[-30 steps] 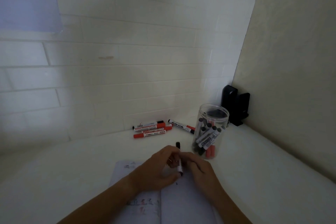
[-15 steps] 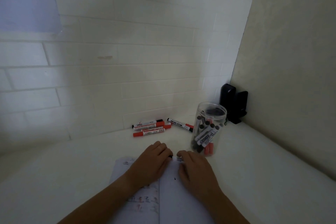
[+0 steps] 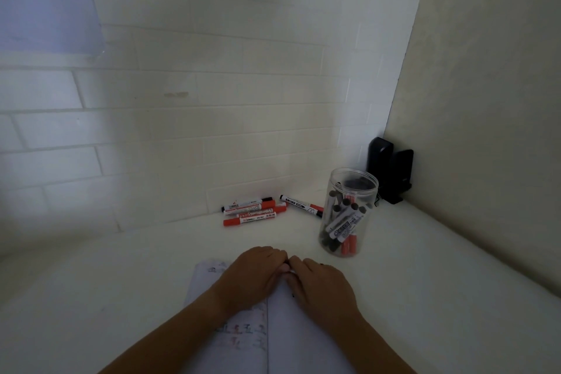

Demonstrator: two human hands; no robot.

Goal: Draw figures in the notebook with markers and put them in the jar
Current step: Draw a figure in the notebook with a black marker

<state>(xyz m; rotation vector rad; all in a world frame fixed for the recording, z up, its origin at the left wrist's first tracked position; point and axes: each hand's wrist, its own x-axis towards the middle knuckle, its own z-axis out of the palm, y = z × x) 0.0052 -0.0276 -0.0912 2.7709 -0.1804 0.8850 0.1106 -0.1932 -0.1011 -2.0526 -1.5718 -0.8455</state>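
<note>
- A pale sheet of paper (image 3: 42, 0) hangs on the white tiled wall (image 3: 212, 118) at the far left, high up, with a dark strip along its top edge.
- The tiled wall runs across the back and meets a plain cream side wall (image 3: 485, 100) on the right, which makes a corner.
- A white table (image 3: 91, 282) fills the lower part of the view and runs into that corner.
- An open notebook (image 3: 273, 343) lies flat on the table near the lower edge, with small drawn figures on its left page.
- The left hand (image 3: 252, 276) rests knuckles-up on the top of the notebook, fingers curled inward and pressed together.
- The right hand (image 3: 321, 285) lies just beside it, fingers curled the same way; the fingertips of both hands meet over the notebook's spine.
- A small white bit shows between the fingertips; I cannot tell what it is, nor whether either hand pinches it.
- Behind the hands, against the foot of the tiled wall, lies a cluster of red markers (image 3: 253, 211), side by side and touching.
- Just right of them a single marker with a black cap (image 3: 300, 205) lies at a slant, near the jar.
- The clear jar (image 3: 347, 212) stands upright, open-topped, right of the hands and apart from them, with several markers leaning inside.
- A black device (image 3: 390, 168) stands in the corner behind the jar.
</note>
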